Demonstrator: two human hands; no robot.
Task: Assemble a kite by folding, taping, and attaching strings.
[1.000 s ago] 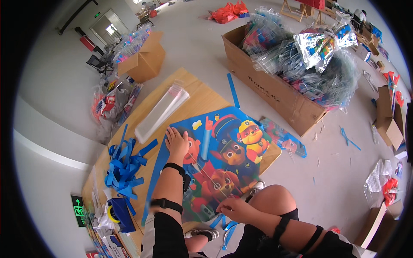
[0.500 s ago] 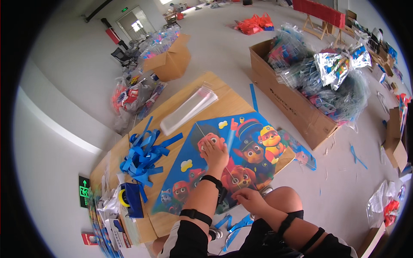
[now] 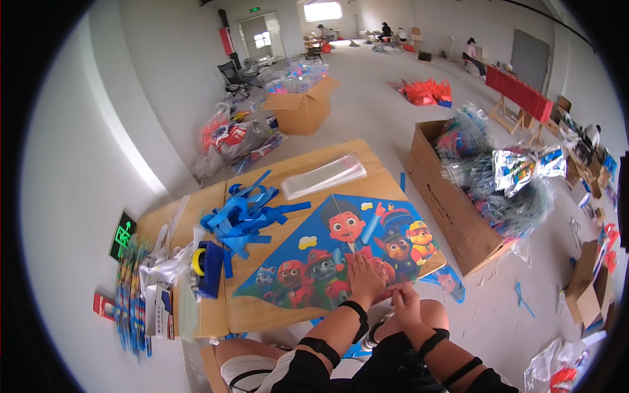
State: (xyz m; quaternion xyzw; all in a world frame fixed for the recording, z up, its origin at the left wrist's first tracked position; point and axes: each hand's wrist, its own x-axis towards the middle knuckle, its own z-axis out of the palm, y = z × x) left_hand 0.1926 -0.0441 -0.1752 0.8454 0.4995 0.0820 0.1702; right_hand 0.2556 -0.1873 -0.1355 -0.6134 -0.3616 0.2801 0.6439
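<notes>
Sheet under left hand: blue ground, multicoloured cartoon figures, pale-yellow clouds. Ribbons beyond hand, to its left: plain blue. Tape dispenser farther left: dark blue; roll yellow. Tabletop beneath sheet: tan, wood-grained. Carton right of hand: brown. Cloth far beyond, right: red.

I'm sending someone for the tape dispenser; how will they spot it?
Find the wooden table. On its left part, below the tangled blue strips in the picture, is the blue tape dispenser. Its yellow roll sets it apart.
</notes>
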